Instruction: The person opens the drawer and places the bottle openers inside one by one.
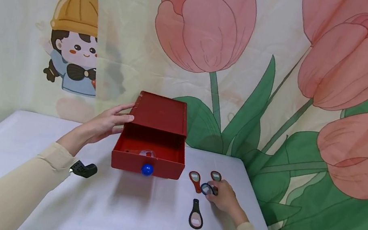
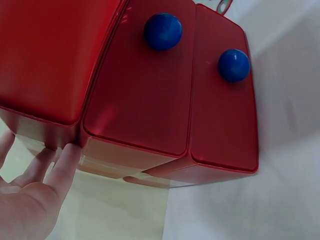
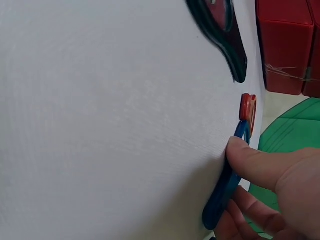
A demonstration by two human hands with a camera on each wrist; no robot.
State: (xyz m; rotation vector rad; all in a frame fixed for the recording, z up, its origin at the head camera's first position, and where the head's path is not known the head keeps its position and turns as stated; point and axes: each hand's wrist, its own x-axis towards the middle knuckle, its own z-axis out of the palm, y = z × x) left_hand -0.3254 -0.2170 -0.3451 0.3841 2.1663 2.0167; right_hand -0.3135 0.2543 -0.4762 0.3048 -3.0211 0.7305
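A red drawer cabinet (image 1: 160,115) stands on the table with a drawer (image 1: 131,160) pulled out, a blue knob (image 1: 147,169) on its front. A small clear-lensed item (image 1: 147,153) lies inside that drawer. The fingertips of my left hand (image 1: 103,123) rest against the cabinet's left side, fingers extended. My right hand (image 1: 226,198) pinches a blue magnifying glass (image 3: 221,192) between thumb and fingers, close over the table. Beside it lie a red magnifying glass (image 1: 195,181) and a dark-rimmed one (image 1: 216,175). Nearer me is a black magnifying glass (image 1: 196,216).
Two more drawer fronts (image 2: 137,85) with blue knobs show in the left wrist view. A white cloth (image 1: 87,204) covers the table. Behind it hangs a curtain (image 1: 127,39) printed with tulips. Black wrist devices (image 1: 84,170) are on both wrists.
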